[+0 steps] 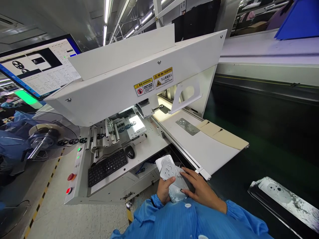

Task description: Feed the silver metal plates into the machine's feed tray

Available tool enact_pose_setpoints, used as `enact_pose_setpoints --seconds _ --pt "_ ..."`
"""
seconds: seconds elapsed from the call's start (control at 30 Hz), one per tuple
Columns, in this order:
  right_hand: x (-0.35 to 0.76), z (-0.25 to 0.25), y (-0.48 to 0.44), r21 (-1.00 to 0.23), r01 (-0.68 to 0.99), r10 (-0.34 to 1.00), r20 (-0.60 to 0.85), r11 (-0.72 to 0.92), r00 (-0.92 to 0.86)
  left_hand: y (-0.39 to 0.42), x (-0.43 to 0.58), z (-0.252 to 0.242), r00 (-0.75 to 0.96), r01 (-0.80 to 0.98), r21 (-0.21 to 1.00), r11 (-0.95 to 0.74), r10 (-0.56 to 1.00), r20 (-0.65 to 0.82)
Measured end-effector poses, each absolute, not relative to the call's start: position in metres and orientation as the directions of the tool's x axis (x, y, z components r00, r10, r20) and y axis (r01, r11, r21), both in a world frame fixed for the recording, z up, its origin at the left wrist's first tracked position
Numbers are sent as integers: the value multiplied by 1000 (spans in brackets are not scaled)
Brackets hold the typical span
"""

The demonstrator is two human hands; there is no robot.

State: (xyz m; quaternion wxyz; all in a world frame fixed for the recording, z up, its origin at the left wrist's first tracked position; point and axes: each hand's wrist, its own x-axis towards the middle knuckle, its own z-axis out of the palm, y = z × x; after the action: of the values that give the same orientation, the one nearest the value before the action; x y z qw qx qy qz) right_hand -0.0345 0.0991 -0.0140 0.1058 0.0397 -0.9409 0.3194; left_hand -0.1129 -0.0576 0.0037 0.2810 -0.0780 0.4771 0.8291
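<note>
My left hand [164, 190] grips a grey phone back panel [170, 171] with camera holes, its thumb pressed on the panel's face. Beneath it a whitish phone-shaped piece [177, 195] shows at the top and bottom, partly hidden. At the panel's right edge, my right hand [200, 189] holds on with bent fingers. Both hands are close to my blue smock, in front of the white machine [139, 83]. A similar grey panel [187, 126] lies flat on the machine's white sliding plate [199, 149], beside a beige fixture strip [223, 132].
On the machine's ledge are a black keyboard [107, 167] and a mouse [130, 151]. A reel [45, 136] feeds black ring-shaped stickers from the left. At right, a black tray [281, 205] with a patterned panel lies on the dark conveyor belt [254, 116]. A monitor [37, 66] stands upper left.
</note>
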Motion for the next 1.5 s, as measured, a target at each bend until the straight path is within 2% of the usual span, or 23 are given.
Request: enact_pose_setpoints --seconds 0.37,0.77,1.5 --pt "-33 -6 98 -603 -106 -10 161 791 -987 -58 -112 5 -831 -534 749 -392 405 -381" --pt "-31 -10 99 -578 -140 -12 219 804 -976 -58 -112 3 -838 -526 767 -367 379 -393" --pt "-34 -18 97 -593 -133 -8 209 794 -978 -59 -114 6 -835 -529 761 -376 389 -389"
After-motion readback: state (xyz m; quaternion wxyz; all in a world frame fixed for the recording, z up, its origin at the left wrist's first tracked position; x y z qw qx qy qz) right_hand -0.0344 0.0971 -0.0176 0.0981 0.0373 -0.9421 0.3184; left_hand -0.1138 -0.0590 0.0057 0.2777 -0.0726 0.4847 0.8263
